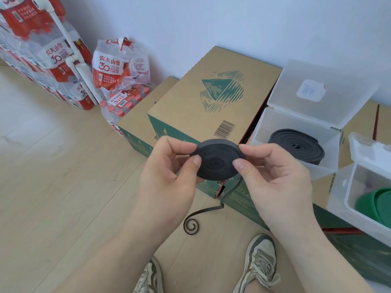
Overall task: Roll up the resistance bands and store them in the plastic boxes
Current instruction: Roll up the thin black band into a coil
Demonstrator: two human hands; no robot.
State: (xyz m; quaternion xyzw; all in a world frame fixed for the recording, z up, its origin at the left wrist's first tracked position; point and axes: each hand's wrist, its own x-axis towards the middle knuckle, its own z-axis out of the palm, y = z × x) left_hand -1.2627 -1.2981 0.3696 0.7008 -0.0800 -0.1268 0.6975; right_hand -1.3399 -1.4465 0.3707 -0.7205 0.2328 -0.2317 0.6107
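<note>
Cardboard cartons (190, 102) are filling the middle, carrying two clear plastic boxes: the open box (264, 132) is cradling a coiled black band (296, 145), the nearer box (347, 199) a green band (376, 204). Left hand (167, 176) and right hand (273, 176) are both pinching a black roll (218, 159) in front of the cartons, its loose tail (198, 216) trailing down and curling over the floor
</note>
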